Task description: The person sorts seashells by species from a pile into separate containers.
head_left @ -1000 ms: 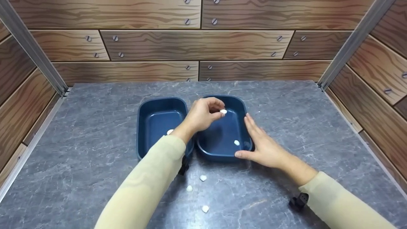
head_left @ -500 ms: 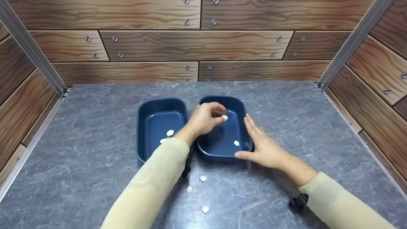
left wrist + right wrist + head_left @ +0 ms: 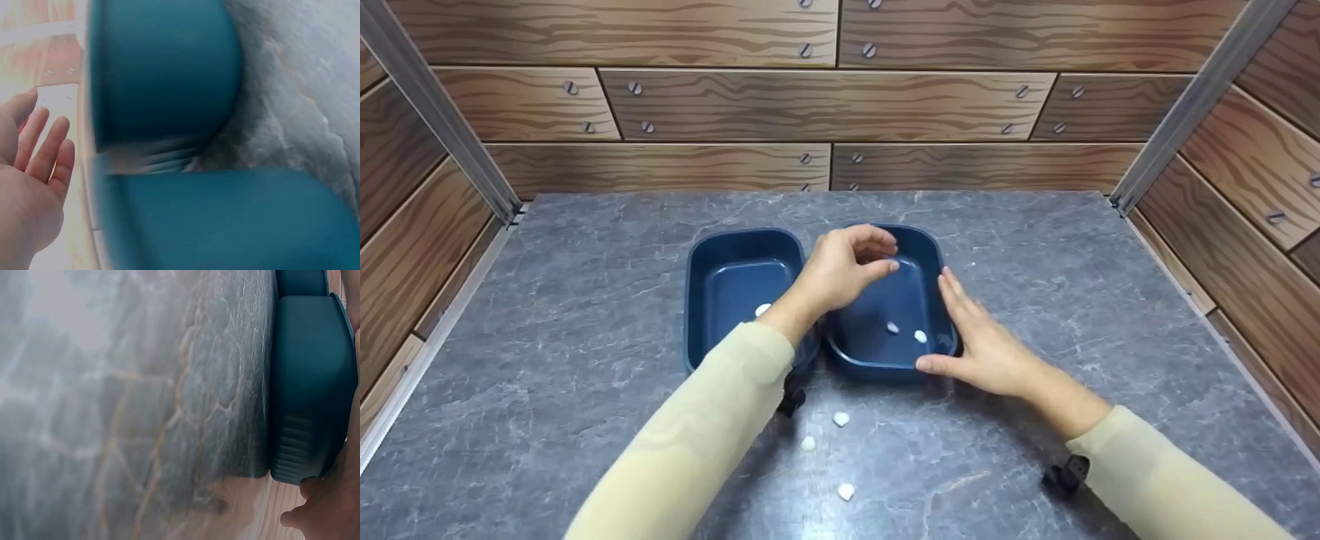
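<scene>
My left hand (image 3: pixel 844 266) is over the right blue bin (image 3: pixel 889 367), its fingers loosely bent and apart from the thumb with nothing between them. In the left wrist view the same hand (image 3: pixel 39 185) shows relaxed, spread fingers. Below it, a small white pebble-like piece (image 3: pixel 892 328) appears in the right bin beside another white piece (image 3: pixel 920 337). My right hand (image 3: pixel 986 341) rests against that bin's right side, thumb at the front rim and fingers straight along the side wall. In the left blue bin (image 3: pixel 688 300) one white piece (image 3: pixel 763 309) shows, partly covered by my wrist.
Several white pieces lie on the grey marbled table (image 3: pixel 585 360) in front of the bins, among them a nearer piece (image 3: pixel 846 492). The two bins stand side by side. Wood-patterned walls (image 3: pixel 825 105) enclose the back and sides.
My left hand has let go of a white piece, which now shows lower in the right bin. The hand has lifted slightly and its fingers have parted. My right hand has stayed put.
</scene>
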`<state>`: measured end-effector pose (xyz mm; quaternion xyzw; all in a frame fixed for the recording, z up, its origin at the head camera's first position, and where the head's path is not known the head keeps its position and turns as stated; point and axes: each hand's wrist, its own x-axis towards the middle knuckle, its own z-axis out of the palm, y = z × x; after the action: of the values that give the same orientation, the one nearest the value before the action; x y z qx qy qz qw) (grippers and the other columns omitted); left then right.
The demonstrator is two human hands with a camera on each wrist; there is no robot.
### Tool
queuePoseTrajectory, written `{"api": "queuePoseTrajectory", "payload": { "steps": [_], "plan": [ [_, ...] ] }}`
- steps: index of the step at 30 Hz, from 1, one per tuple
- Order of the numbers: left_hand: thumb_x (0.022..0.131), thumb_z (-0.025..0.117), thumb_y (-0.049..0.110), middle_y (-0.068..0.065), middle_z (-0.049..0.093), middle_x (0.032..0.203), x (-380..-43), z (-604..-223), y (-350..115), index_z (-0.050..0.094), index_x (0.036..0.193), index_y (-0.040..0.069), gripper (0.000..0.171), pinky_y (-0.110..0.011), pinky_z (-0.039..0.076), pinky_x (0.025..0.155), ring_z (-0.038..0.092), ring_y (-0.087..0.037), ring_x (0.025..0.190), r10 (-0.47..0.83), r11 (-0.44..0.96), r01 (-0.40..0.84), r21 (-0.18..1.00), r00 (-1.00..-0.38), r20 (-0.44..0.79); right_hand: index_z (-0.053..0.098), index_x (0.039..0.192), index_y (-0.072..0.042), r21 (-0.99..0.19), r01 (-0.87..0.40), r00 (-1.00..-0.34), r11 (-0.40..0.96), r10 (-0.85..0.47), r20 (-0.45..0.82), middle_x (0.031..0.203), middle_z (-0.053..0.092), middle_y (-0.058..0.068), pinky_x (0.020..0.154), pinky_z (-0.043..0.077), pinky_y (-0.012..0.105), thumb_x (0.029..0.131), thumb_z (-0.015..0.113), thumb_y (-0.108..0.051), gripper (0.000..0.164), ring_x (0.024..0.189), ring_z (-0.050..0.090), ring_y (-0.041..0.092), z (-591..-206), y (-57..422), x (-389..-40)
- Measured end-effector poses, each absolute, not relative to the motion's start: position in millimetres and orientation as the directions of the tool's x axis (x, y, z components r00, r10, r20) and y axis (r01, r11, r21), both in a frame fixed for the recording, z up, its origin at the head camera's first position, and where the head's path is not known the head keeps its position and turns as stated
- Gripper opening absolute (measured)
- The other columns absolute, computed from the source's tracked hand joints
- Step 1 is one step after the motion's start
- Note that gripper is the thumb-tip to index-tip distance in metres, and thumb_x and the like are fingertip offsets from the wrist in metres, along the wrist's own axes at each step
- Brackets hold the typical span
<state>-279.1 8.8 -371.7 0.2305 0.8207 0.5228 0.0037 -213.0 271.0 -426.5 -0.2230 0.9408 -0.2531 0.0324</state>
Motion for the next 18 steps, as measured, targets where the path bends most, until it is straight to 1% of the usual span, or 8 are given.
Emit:
{"api": "queuePoseTrajectory", "payload": {
  "steps": [4, 8, 10, 15, 18],
  "plan": [
    [0.099, 0.078, 0.018, 0.001, 0.077, 0.119, -264.2, -355.9, 0.8, 0.074, 0.126, 0.011, 0.028, -0.028, 0.058, 0.094, 0.071, -0.009, 0.108, 0.408, 0.309, 0.416, 0.855, -0.87, 0.276, 0.0, 0.171, -0.009, -0.496, -0.408, -0.897, 0.766, -0.438, 0.061, 0.178, -0.005, 0.012, 0.122, 0.018, 0.073, 0.092, 0.079, -0.056, 0.121, 0.158, 0.012, 0.048, -426.4, 271.4, -213.0],
    [0.099, 0.079, 0.02, 0.003, 0.077, 0.118, -244.3, -343.7, -8.5, 0.074, 0.125, 0.011, 0.028, -0.027, 0.058, 0.093, 0.071, -0.007, 0.107, 0.442, 0.281, 0.479, 0.832, -0.834, 0.33, -0.001, 0.171, -0.01, -0.497, -0.415, -0.894, 0.762, -0.443, 0.068, 0.178, -0.006, 0.01, 0.122, 0.018, 0.072, 0.093, 0.078, -0.056, 0.121, 0.159, 0.012, 0.047, -425.6, 272.1, -213.3],
    [0.099, 0.079, 0.019, 0.001, 0.078, 0.117, -232.9, -340.5, -13.4, 0.075, 0.124, 0.01, 0.028, -0.028, 0.058, 0.093, 0.071, -0.007, 0.106, 0.463, 0.263, 0.515, 0.816, -0.809, 0.361, -0.001, 0.171, -0.01, -0.498, -0.416, -0.894, 0.761, -0.443, 0.07, 0.178, -0.006, 0.009, 0.122, 0.018, 0.071, 0.093, 0.078, -0.056, 0.121, 0.159, 0.012, 0.047, -425.6, 272.3, -213.4],
    [0.097, 0.081, 0.016, -0.003, 0.078, 0.114, -203.1, -341.4, -26.4, 0.076, 0.121, 0.008, 0.026, -0.032, 0.059, 0.093, 0.071, -0.007, 0.104, 0.52, 0.204, 0.602, 0.772, -0.735, 0.436, 0.001, 0.171, -0.008, -0.494, -0.42, -0.894, 0.761, -0.442, 0.08, 0.178, -0.005, 0.009, 0.122, 0.019, 0.07, 0.091, 0.078, -0.059, 0.122, 0.158, 0.013, 0.048, -427.0, 272.8, -213.3],
    [0.095, 0.083, 0.017, -0.001, 0.078, 0.114, -185.1, -346.1, -35.9, 0.077, 0.12, 0.008, 0.027, -0.031, 0.058, 0.094, 0.071, -0.009, 0.104, 0.544, 0.185, 0.633, 0.751, -0.703, 0.458, 0.002, 0.171, -0.009, -0.491, -0.421, -0.894, 0.763, -0.441, 0.082, 0.178, -0.005, 0.008, 0.123, 0.019, 0.07, 0.091, 0.078, -0.062, 0.123, 0.158, 0.014, 0.047, -428.3, 272.2, -213.0]
  ]
}}
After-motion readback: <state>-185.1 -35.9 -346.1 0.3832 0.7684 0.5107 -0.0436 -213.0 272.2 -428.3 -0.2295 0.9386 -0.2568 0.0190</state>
